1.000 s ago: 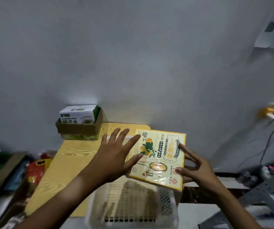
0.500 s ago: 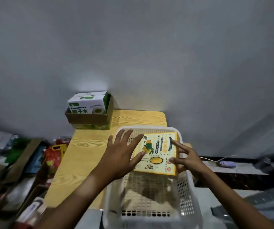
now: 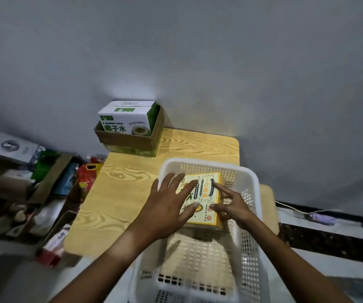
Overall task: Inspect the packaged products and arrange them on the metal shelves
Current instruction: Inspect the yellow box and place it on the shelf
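A flat yellow packaged box (image 3: 206,200) with printed labels sits low inside a white perforated plastic basket (image 3: 250,226), near its far end. My left hand (image 3: 167,206) lies on the box's left part with its fingers spread and straight. My right hand (image 3: 230,204) touches the box's right edge with straight fingers and the thumb against its near side. Neither hand curls round the box. No metal shelf is in view.
The basket stands on a light wooden table (image 3: 132,193) against a grey wall. A coconut-water carton in a cardboard tray (image 3: 128,130) stands at the table's far left corner. Boxes and packaged goods (image 3: 44,193) crowd the floor to the left. A cable (image 3: 303,212) runs along the right.
Both hands have brought the yellow box down from above the basket into it. The view has tilted downward, showing more of the basket and table.
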